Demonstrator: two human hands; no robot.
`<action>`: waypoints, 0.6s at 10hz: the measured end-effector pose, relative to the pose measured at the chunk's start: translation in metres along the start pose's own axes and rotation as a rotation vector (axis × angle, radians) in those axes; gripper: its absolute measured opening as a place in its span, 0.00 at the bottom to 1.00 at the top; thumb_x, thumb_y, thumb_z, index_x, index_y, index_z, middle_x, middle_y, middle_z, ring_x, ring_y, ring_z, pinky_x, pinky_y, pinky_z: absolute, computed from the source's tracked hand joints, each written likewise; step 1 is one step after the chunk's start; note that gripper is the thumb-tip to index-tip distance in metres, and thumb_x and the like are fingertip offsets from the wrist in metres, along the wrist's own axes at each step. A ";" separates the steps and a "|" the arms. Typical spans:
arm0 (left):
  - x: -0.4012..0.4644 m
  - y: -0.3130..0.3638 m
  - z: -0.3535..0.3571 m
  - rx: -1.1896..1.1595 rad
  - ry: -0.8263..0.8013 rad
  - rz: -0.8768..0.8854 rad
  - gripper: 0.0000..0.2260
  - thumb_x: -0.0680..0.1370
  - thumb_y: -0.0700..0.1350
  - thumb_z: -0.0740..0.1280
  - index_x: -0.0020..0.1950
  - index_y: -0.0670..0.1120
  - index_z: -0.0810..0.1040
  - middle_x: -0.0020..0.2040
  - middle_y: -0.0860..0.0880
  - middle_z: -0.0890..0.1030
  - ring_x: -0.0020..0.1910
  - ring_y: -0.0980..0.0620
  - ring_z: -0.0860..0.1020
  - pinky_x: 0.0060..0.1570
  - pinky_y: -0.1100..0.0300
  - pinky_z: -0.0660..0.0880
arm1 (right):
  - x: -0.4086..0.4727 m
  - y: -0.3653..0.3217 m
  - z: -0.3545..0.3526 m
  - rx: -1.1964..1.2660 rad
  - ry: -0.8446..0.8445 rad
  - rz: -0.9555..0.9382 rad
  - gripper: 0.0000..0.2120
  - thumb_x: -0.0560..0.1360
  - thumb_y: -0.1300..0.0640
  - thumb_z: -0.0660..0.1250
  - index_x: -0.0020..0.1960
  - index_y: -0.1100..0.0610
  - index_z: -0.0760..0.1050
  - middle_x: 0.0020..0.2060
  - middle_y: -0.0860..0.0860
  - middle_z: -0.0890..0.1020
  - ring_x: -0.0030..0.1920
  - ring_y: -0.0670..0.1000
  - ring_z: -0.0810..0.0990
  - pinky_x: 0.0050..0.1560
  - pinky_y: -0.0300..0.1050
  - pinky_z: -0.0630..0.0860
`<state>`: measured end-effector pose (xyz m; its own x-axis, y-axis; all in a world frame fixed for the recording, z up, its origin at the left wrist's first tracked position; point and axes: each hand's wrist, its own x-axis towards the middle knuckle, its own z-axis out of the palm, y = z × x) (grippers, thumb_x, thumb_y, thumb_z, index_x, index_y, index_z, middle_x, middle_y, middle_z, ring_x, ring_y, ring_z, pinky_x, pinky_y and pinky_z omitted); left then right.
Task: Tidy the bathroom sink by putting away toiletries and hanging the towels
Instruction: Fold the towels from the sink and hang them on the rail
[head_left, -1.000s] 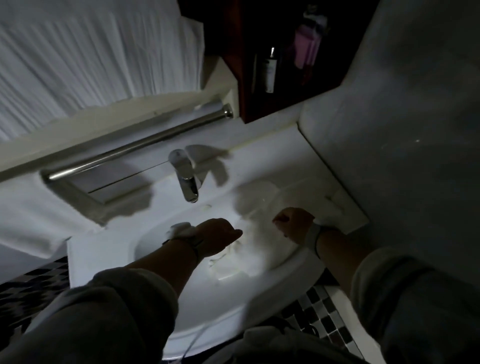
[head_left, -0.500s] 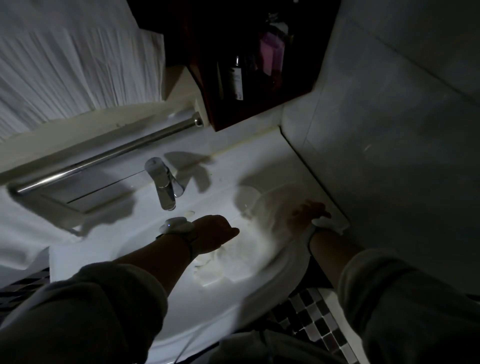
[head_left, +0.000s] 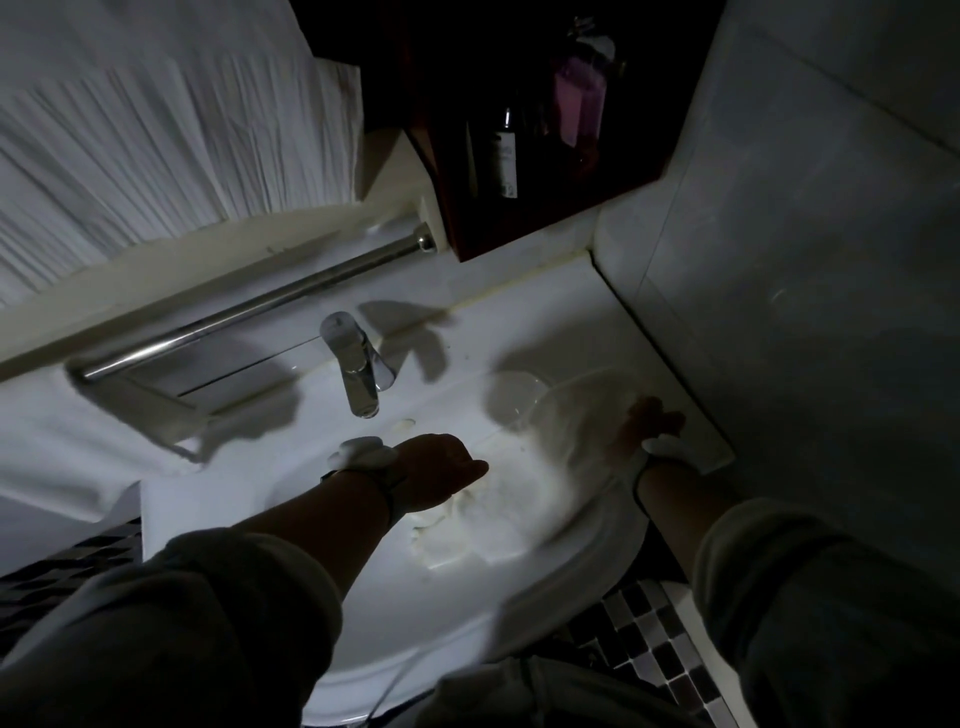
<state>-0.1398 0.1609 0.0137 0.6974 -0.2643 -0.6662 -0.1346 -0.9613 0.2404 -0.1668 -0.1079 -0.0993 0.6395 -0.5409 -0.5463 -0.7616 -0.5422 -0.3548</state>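
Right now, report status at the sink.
Left hand gripping white towel in sink basin. Right hand blurred at basin's right rim, grip unclear. Towel rail bare; faucet between.

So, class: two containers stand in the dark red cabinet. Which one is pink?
The pink bottle, on the right. The dark bottle left of it is nearly black, with a pale label.

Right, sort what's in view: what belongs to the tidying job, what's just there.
Job:
white towel in the sink
towel bar
dark bottle and pink bottle in the cabinet
left hand, right hand

Just there:
faucet
pleated curtain
checkered floor tiles
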 end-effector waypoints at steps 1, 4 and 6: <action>-0.003 0.000 -0.001 0.008 -0.021 -0.003 0.20 0.81 0.60 0.60 0.61 0.46 0.79 0.59 0.47 0.82 0.61 0.47 0.77 0.61 0.57 0.70 | -0.028 -0.021 -0.019 0.096 0.007 0.051 0.30 0.76 0.63 0.67 0.73 0.68 0.59 0.69 0.67 0.68 0.68 0.64 0.70 0.57 0.47 0.68; -0.003 -0.007 -0.007 -0.147 0.165 0.081 0.28 0.75 0.56 0.72 0.74 0.55 0.67 0.70 0.49 0.72 0.63 0.48 0.76 0.63 0.55 0.73 | -0.073 -0.080 -0.030 -0.114 -0.352 -0.479 0.32 0.79 0.36 0.49 0.74 0.55 0.67 0.70 0.59 0.73 0.70 0.58 0.71 0.68 0.46 0.64; 0.002 -0.017 -0.024 0.033 0.171 0.284 0.31 0.67 0.56 0.74 0.69 0.56 0.72 0.67 0.49 0.76 0.65 0.45 0.76 0.62 0.47 0.75 | -0.120 -0.108 -0.025 -0.132 -0.528 -0.798 0.35 0.65 0.32 0.50 0.56 0.53 0.79 0.54 0.53 0.82 0.56 0.55 0.79 0.58 0.48 0.73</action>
<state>-0.1193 0.1782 0.0250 0.7361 -0.5080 -0.4473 -0.3614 -0.8537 0.3749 -0.1584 -0.0001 0.0231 0.8098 0.3594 -0.4637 -0.0848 -0.7103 -0.6988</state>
